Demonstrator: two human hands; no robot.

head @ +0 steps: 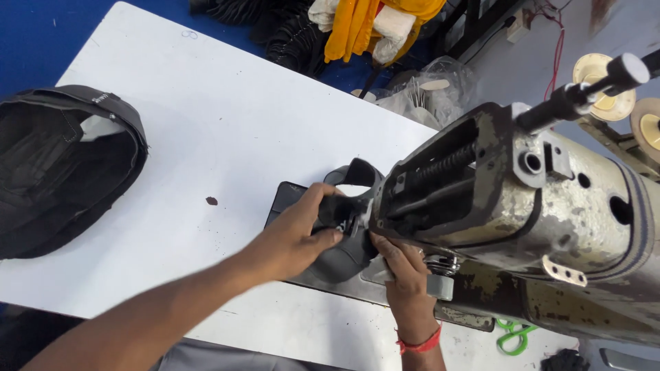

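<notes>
I am guiding a curved grey and black shoe-upper piece (347, 237) under the head of the worn, paint-chipped industrial sewing machine (522, 206), so by my judgement the stitching step is in hand. My left hand (295, 237) is clamped over the piece from the left, and my right hand (405, 275) presses its near edge by the needle, fingers closed on it. Next, I judge, I must turn it slowly with both hands to keep the seam on the curve, fingertips clear of the needle.

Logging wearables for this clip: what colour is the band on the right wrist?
Red; the wrist band shows clearly in the head view, just below the right hand.
</notes>
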